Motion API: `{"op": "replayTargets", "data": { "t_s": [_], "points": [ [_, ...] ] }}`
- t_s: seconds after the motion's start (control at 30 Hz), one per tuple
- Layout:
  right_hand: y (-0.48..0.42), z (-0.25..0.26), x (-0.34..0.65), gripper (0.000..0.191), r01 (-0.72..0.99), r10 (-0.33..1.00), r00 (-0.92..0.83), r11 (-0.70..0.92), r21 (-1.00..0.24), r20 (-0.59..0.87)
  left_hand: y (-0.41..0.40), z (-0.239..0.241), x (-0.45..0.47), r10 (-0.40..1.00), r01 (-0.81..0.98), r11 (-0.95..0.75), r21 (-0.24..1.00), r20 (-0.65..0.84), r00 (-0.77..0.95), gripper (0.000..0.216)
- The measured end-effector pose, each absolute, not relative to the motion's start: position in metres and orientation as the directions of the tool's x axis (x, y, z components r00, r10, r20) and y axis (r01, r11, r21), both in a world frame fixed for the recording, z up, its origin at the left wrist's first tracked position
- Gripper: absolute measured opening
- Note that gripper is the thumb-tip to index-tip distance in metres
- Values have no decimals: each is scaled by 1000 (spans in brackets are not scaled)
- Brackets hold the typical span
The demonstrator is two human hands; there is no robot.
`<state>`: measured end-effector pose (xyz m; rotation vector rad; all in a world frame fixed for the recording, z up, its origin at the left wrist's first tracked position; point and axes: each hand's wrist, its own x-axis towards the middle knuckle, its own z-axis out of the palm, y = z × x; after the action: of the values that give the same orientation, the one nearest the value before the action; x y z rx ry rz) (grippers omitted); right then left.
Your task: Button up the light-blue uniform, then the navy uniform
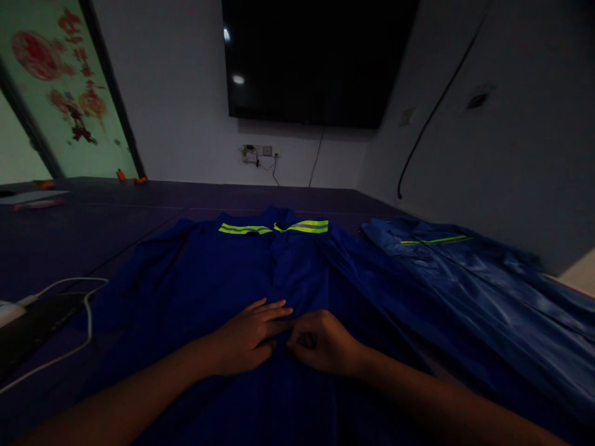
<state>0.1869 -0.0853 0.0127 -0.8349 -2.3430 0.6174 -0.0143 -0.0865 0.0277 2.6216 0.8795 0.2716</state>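
A dark blue work jacket (223, 272) lies spread on its back, front side up, with yellow-green reflective strips across the chest. Over its front placket, my left hand (248, 337) rests with fingers stretched out toward the right. Beside it, my right hand (325, 344) is curled, thumb and forefinger pinched together at the placket edge near the left fingertips. What the pinch holds is hard to see in the dim light; it looks like the jacket's front edge.
Another blue jacket (465, 272) with a reflective strip lies at the right. On the left, a white cable (90, 316) loops beside a dark power strip or keyboard-like object (37, 328). Orange items (121, 176) sit far left. A television (320, 62) hangs on the back wall.
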Motion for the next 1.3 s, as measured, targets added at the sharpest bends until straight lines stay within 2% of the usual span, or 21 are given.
{"op": "replayTargets", "data": {
  "t_s": [0.27,1.1,1.3],
  "points": [
    [-85,12,187,7,419,676,-639,706,-571,367,-86,27,-14,610,546,-748,376,69,789,64],
    [-86,13,185,5,552,763,-599,613,-565,242,-88,29,-14,616,546,-747,378,84,783,58],
    [-85,10,185,4,533,744,-608,641,-552,278,-88,28,-14,614,546,-749,376,86,784,58]
  ]
}}
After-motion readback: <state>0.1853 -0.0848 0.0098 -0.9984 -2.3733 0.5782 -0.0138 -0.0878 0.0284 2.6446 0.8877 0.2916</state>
